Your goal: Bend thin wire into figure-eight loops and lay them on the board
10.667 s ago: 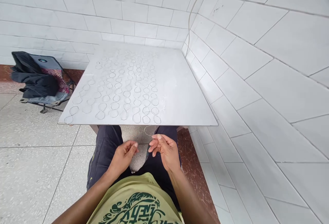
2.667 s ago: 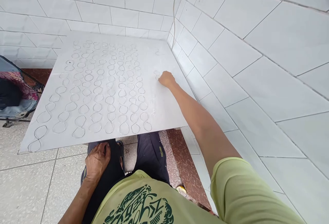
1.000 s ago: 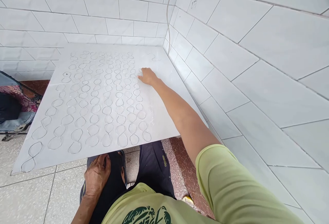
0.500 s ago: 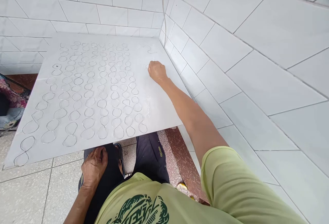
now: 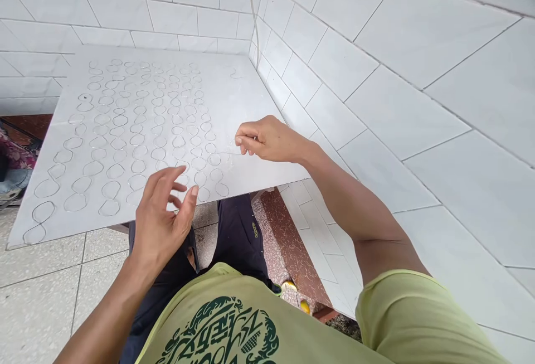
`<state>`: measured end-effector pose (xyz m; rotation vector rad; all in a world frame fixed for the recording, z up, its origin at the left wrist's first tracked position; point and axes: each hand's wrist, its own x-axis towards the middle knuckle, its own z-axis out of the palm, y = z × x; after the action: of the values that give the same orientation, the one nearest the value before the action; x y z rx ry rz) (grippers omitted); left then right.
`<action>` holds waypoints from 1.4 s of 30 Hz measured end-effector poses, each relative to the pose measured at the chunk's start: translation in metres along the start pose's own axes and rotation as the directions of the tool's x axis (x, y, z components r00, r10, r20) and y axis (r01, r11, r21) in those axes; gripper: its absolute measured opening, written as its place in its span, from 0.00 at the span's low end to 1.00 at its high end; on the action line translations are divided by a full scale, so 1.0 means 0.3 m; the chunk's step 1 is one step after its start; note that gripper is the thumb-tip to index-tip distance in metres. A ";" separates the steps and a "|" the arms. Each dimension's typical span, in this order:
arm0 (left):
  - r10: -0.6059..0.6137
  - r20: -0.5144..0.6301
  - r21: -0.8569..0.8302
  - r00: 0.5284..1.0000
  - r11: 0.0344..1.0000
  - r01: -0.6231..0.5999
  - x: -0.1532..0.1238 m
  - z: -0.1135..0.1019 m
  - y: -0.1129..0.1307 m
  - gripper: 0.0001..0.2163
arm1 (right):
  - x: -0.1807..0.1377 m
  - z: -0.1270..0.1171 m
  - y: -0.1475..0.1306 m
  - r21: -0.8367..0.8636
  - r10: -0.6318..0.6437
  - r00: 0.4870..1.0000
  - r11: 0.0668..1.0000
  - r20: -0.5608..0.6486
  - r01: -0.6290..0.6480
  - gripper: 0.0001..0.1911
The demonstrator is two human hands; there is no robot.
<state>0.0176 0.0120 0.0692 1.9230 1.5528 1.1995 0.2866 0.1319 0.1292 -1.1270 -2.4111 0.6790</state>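
Observation:
My right hand (image 5: 267, 138) is above the right part of a white board (image 5: 259, 93), thumb and fingers pinched together. A thin, faint wire (image 5: 225, 153) seems to trail from the fingertips; much of it is too fine to follow. My left hand (image 5: 163, 213) is raised at the board's near edge, its fingers curved and apart with nothing in them. Rows of thin figure-eight loops (image 5: 112, 190), apparently of wire, cover the left and middle of the board. A few loose wavy strands (image 5: 236, 74) lie near its far right corner.
White tiled walls (image 5: 330, 52) close in the board at the back and right. A pale cable (image 5: 253, 13) runs down the corner. Below are a speckled floor (image 5: 42, 297), a red-brown ledge (image 5: 288, 241) and my legs. Patterned cloth (image 5: 16, 152) is at the far left.
My right hand has moved from the far right of the board toward me. My left hand has lifted from my lap to the board's near edge and opened.

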 end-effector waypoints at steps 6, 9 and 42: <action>-0.045 0.228 -0.221 0.973 0.970 0.096 0.057 0.072 -0.010 0.15 | -0.018 0.080 -0.070 0.127 -0.072 0.996 0.990 0.056 0.064 0.12; -0.141 0.237 -0.292 0.961 0.934 0.208 0.027 0.090 -0.023 0.14 | -0.020 0.138 -0.063 0.324 -0.004 1.000 0.946 0.012 0.000 0.11; -0.316 0.351 -0.640 0.882 0.606 0.472 0.048 0.079 -0.136 0.10 | -0.142 0.553 -0.095 0.637 0.321 0.947 0.732 -0.013 -0.240 0.12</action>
<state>0.0129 0.0429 0.0309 1.0632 1.0724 1.1209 0.2067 0.0393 0.0058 -1.1841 -1.6876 1.3505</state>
